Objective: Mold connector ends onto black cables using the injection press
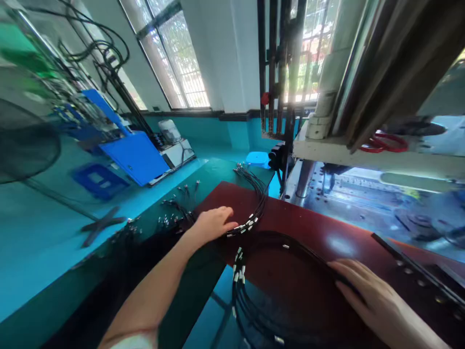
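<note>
My left hand (214, 224) is over the red-brown tabletop, beside a bundle of black cables (262, 191) with white tags. Its thumb and index finger are apart and nothing shows between them; the thumb tip is next to the tags. On the right, my right hand (363, 288) is closed around a black cable (303, 248), which passes between thumb and fingers and arcs left across the table. This cable carries a white tag. Nearer to me, a second coil of tagged black cables (238, 291) curves over the table's near edge.
Right of the red-brown tabletop (290, 218) stands a large press machine (385, 155) with a metal bed. More cables with metal ends (181, 208) lie on the dark green surface at left. A blue stool (257, 159), a blue machine (136, 155) and a fan (27, 140) stand beyond.
</note>
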`<state>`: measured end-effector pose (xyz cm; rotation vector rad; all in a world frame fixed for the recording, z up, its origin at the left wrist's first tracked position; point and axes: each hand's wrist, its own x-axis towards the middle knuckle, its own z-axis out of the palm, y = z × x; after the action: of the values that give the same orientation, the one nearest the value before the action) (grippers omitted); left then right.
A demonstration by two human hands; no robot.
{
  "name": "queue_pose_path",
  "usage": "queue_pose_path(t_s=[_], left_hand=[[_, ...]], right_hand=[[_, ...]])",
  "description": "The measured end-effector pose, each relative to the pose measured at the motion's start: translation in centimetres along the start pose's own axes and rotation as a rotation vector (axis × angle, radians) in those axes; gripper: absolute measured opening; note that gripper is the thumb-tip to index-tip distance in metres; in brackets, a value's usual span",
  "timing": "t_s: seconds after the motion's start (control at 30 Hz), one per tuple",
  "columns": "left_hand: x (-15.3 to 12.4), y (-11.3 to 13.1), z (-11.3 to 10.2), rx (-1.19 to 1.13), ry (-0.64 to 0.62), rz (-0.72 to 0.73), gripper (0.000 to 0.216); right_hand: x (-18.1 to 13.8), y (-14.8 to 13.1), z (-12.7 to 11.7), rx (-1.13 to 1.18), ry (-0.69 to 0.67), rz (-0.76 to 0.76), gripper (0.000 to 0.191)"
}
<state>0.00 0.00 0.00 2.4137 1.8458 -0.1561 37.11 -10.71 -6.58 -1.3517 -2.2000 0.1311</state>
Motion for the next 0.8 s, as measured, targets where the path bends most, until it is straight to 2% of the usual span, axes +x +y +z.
queue_pose_path(t_s=[0.1,0.2,0.3,0.37,0.47,0.57,0.67,0.8], left_hand=[[-0.7,-6.0,-0.6,-0.056,0.08,-0.33,0.033],[-1.0,-12.3,-0.3,-0.321,0.169,-0.617,0.028],[-1.0,-18.0,1.2,-0.516,0.182,-0.8,0.024],[-0.8,-20.7,2.5,-0.611,0.167,-0.904,0.024],[0.5,-22.7,4.9,-0.783,0.132,-1.024,0.031],[2.5,-23.0,7.2,-0.955,0.087,-1.087,0.042],[4.1,-22.7,8.8,-1.111,0.086,-1.091,0.046],[4.4,-22.4,9.3,-1.259,0.162,-1.034,0.04]], right_hand=[[7.4,-0.7,1.2,0.12,-0.173,-0.008,0.032],[15.5,-0.8,4.1,0.161,-0.263,0.056,0.031],[23.5,-0.2,8.5,0.144,-0.245,0.283,0.033],[27.8,0.5,11.5,0.144,-0.212,0.419,0.039],[32.0,2.0,15.2,0.165,-0.227,0.526,0.045],[33.7,2.9,17.6,0.24,-0.278,0.605,0.039],[34.0,3.0,18.7,0.374,-0.306,0.651,0.034],[33.9,2.8,18.8,0.541,-0.26,0.668,0.023]])
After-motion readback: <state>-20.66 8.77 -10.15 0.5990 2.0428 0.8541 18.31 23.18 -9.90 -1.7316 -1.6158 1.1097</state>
